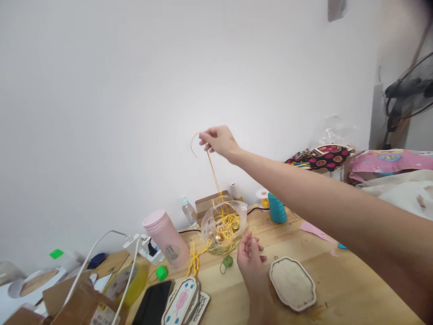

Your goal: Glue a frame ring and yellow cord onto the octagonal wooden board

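Observation:
Raised in front of the white wall, my right hand (218, 141) pinches a yellow cord (213, 170) between closed fingers. The cord hangs down to a tangle of yellow cords (227, 225) with gold bells (219, 236) in a clear plastic bag (207, 221). My left hand (250, 253) is low over the wooden table (352, 289), right of the bag, its fingers loosely curled and apart with nothing visible in them. Beside it on the right lies a scalloped cream plaque (292, 283). A small green thread ball (228, 261) sits to its left.
Left of the bag stand a pink tumbler (167, 239) and a clear bottle (188, 212). Nearer are a black phone (154, 303), stacked decorated plaques (182, 300) and white cables (89, 257). A teal thread cone (277, 208) stands behind; fabric (392, 162) is piled at right.

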The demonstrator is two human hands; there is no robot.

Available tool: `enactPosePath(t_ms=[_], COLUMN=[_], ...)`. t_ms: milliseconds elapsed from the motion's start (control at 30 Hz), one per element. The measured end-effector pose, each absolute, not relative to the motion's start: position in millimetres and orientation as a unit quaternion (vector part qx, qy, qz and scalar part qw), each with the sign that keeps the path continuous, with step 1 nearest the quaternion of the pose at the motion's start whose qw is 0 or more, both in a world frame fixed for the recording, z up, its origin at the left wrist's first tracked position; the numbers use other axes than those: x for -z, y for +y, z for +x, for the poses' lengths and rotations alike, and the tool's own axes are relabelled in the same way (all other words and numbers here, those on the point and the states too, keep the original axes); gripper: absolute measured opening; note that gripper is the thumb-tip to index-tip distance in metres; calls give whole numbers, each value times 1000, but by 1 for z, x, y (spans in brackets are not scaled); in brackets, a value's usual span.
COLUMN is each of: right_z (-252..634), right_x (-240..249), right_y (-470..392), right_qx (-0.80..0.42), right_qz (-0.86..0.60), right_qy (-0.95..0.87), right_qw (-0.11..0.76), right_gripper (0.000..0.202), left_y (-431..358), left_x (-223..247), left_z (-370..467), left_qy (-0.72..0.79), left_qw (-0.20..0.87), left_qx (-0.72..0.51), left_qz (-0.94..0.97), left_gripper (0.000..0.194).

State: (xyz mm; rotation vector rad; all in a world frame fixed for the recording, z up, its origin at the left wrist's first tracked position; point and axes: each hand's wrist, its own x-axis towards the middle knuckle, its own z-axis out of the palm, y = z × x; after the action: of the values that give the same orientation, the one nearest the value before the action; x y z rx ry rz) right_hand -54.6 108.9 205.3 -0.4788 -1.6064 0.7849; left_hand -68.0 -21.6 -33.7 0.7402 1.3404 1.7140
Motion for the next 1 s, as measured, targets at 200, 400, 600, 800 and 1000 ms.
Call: enactPosePath(t_ms=[200, 400, 600, 800, 1000], right_z=[-51, -46, -45, -33, -12], right_x=[-217, -217, -230, -229, -204], right_y=[99, 92, 88, 107, 122], right_qx=[-375, -364, -362, -347, -371], right_qz=[-193, -182, -168, -170, -229], right_qy=[-758, -777, -798, -794, -748], right_qw=[499, 480, 451, 470, 500], right_gripper=[10, 9, 9, 7, 6], left_y=[-23, -24, 16, 38, 28], left_x=[35, 8, -60, -84, -107], left_z=[-69, -93, -125, -158, -189], left_qy=[525, 521, 558, 585, 600], left_qw=[401, 300, 197, 226, 220], left_qx=[-690, -742, -703, -636, -591], left_qz=[296, 298, 394, 450, 493], left_gripper=[29, 31, 47, 23, 24])
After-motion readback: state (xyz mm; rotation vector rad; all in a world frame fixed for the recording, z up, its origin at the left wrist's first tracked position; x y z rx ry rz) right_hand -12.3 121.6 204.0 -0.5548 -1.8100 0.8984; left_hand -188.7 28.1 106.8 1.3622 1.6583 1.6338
